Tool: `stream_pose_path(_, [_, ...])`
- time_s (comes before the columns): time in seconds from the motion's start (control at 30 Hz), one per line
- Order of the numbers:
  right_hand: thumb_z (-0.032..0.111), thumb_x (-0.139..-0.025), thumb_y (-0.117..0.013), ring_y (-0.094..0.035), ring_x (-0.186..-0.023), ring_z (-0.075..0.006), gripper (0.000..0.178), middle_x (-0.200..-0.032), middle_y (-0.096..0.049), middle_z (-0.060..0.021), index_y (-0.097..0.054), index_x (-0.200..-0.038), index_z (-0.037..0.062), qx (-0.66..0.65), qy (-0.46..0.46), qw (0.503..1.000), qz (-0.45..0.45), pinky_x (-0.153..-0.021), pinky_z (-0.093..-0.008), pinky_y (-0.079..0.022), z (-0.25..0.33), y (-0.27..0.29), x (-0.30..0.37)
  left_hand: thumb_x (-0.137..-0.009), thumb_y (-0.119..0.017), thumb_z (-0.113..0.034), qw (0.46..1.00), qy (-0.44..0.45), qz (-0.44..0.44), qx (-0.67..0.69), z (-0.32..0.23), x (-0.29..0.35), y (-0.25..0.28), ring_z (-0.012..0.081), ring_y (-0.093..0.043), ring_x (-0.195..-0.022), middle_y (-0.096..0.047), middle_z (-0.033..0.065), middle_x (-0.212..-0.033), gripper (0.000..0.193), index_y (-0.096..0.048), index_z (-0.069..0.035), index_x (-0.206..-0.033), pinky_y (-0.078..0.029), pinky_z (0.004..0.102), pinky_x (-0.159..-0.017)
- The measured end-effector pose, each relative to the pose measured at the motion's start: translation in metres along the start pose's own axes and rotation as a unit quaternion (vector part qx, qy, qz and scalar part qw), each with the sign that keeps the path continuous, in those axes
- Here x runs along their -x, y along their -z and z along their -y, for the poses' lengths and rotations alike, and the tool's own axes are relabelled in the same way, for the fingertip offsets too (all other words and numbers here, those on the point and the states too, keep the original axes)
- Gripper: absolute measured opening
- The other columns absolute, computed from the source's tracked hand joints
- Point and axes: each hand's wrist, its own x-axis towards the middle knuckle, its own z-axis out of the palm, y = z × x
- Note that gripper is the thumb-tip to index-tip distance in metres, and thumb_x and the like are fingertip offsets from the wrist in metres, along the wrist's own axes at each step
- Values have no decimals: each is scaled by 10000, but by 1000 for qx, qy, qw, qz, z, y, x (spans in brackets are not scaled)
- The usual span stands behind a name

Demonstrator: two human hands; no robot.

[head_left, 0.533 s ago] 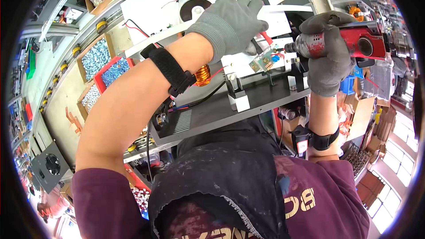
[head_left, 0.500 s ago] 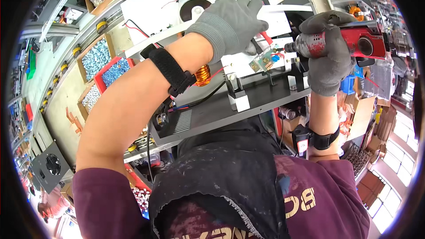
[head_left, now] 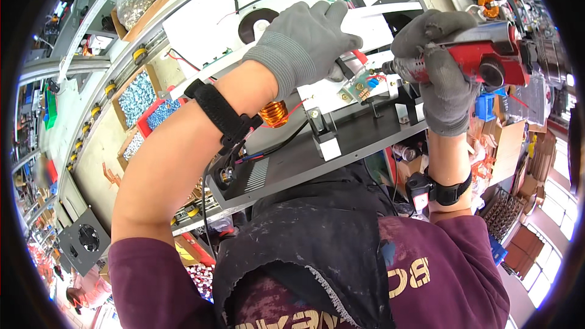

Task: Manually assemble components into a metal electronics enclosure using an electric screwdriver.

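Note:
My right hand (head_left: 448, 76), in a grey glove, is wrapped round a red power drill (head_left: 475, 64). The drill points left, its tip beside a small transparent block with a blue part (head_left: 364, 87). My left hand (head_left: 308, 39), also gloved in grey, bends over a white panel (head_left: 326, 94) with its fingers curled down beside a red and black piece (head_left: 353, 62). What those fingers grip, if anything, is hidden under the hand. An orange copper coil (head_left: 274, 114) shows below my left wrist. Beneath lies a dark metal casing (head_left: 286, 173) with slots and upright brackets.
Trays of small metal fasteners (head_left: 136, 99) stand at the left, with a red bin (head_left: 146, 123) against them. A clear bag of parts (head_left: 135, 0) sits at the upper left. Dark wires run across the white sheet (head_left: 201, 18). Cardboard boxes (head_left: 509, 149) are at the right.
The drill has shifted slightly left and its tip has come nearer the transparent block. My left hand has also moved a little left, still bent over the panel. The whole view has shifted slightly.

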Motion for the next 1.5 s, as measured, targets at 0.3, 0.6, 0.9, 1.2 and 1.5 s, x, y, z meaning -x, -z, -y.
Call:
stream_pose_path(0.3, [197, -874, -551, -617, -903, -293, 430, -1038, -595, -199, -461, -1240, -13, -74, 37, 994, -78, -789, -423, -528, 23, 26, 0, -716, -749, -389, 1000, 0, 20, -12, -1, -6, 2, 250, -582, -1028, -555, 85, -1123, 449, -680, -246, -1136, -473, 384, -822])
stream_pose_path(0.6, [363, -876, -548, -533, -1087, -335, 548, -1166, -533, -199, -498, -1243, -42, -130, 62, 989, -24, -953, -495, -424, 53, 70, 21, -809, -683, -430, 925, 126, -283, 219, 93, 84, 20, 269, -640, -948, -569, 159, -1249, 433, -664, -150, -1139, -501, 376, -856])
stream_pose_path(0.9, [372, -880, -548, -501, -1108, -304, 496, -1144, -495, -152, -462, -1218, 21, 94, 45, 991, -90, -1005, -450, -379, 34, 29, 15, -830, -703, -361, 686, 715, 83, 104, 156, 316, -147, 338, -614, -1092, -613, 139, -1149, 495, -561, -165, -1262, -507, 443, -901])
stream_pose_path(1.2, [397, -850, -573, -452, -924, -261, 441, -940, -431, -92, -462, -1121, 68, 89, 80, 992, -29, -900, -415, -379, 51, -42, -14, -899, -611, -99, 479, 652, -253, 531, 170, 340, -173, 215, -660, -671, -673, 82, -802, 208, -681, -49, -1089, -569, 325, -647])
stream_pose_path(1.5, [401, -821, -616, -446, -777, -257, 408, -829, -401, -85, -492, -1031, 74, 52, 118, 990, 53, -710, -386, -407, 79, -80, -7, -1015, -469, -309, 197, 392, -484, 757, 89, 362, -86, 238, -649, -907, -593, 150, -1074, 435, -488, 53, -1255, -597, 289, -733])
